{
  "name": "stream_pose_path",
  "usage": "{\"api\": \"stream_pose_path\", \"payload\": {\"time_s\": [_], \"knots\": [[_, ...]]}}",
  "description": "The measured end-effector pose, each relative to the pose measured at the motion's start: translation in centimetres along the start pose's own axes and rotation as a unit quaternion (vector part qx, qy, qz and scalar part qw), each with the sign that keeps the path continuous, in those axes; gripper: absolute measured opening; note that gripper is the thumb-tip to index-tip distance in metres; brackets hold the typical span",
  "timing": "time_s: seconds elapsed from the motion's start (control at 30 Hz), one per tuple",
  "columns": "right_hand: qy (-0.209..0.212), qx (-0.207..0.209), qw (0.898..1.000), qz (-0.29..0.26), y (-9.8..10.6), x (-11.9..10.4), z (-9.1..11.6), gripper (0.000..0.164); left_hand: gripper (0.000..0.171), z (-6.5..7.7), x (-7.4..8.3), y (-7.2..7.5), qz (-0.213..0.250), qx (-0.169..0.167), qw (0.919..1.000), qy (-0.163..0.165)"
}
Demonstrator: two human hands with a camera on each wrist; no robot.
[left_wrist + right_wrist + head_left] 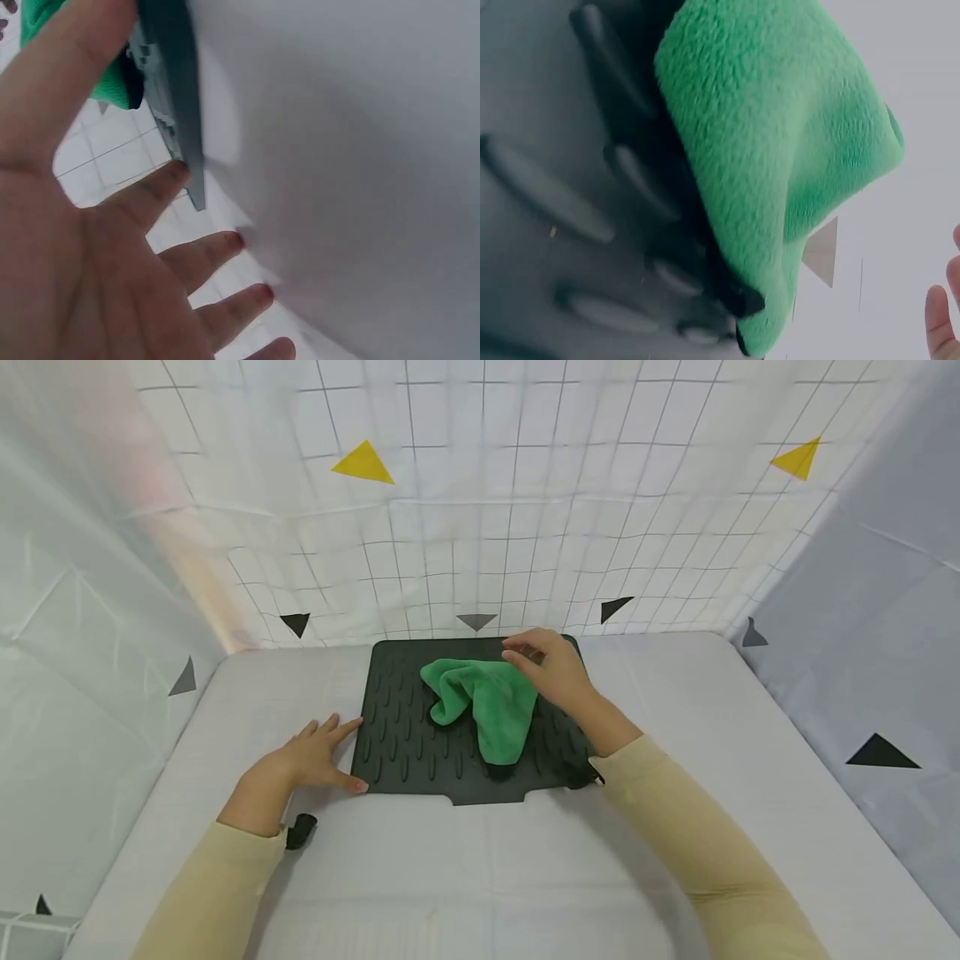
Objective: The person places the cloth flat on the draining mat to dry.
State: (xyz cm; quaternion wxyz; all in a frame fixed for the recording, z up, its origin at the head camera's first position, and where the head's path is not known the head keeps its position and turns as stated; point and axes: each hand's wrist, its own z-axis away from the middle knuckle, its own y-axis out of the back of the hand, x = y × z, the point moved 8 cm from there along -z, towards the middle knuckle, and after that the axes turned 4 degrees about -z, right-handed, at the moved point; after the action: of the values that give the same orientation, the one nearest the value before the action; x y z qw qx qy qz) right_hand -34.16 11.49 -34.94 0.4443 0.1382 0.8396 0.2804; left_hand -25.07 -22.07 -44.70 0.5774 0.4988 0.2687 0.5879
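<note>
A green fuzzy cloth (504,706) lies rumpled on a black rubber mat (408,777) with raised ribs and a tab at its front edge. At the mat's left edge my left hand (311,756) is spread, thumb and a fingertip touching the rim. The left wrist view has that hand (97,255) with straight fingers beside the mat's edge (184,97). Over the cloth's right end hovers my right hand (551,668), fingers bent loosely with a gap to the thumb. The right wrist view shows its fingertips (939,322) apart from the cloth (757,135).
The mat lies on a white-covered table (420,877). Behind it hangs a white sheet with a grid (525,527), and pale sheets (862,610) flank both sides. Yellow (365,464) and black triangles (881,753) mark the sheets. A small black device (302,832) sits at my left wrist.
</note>
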Motion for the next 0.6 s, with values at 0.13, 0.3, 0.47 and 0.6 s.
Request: {"api": "stream_pose_path", "payload": {"time_s": [0.13,0.3,0.47,0.6], "knots": [[0.000,0.012,1.000,-0.008,1.0,0.7,0.6,0.025,0.113,-0.2,0.2,0.4,0.013,0.000,0.9999,0.004],[-0.020,0.022,1.000,-0.007,1.8,1.8,1.3,0.027,0.102,-0.8,0.7,1.1,0.049,0.001,0.9987,0.011],[-0.061,0.019,0.998,-0.010,2.4,3.3,1.7,0.031,0.087,-1.6,2.2,2.3,0.083,0.027,0.9961,-0.010],[-0.096,0.006,0.995,-0.010,2.6,4.5,1.9,0.036,0.080,-2.5,3.9,3.4,0.096,0.064,0.9925,-0.039]]}}
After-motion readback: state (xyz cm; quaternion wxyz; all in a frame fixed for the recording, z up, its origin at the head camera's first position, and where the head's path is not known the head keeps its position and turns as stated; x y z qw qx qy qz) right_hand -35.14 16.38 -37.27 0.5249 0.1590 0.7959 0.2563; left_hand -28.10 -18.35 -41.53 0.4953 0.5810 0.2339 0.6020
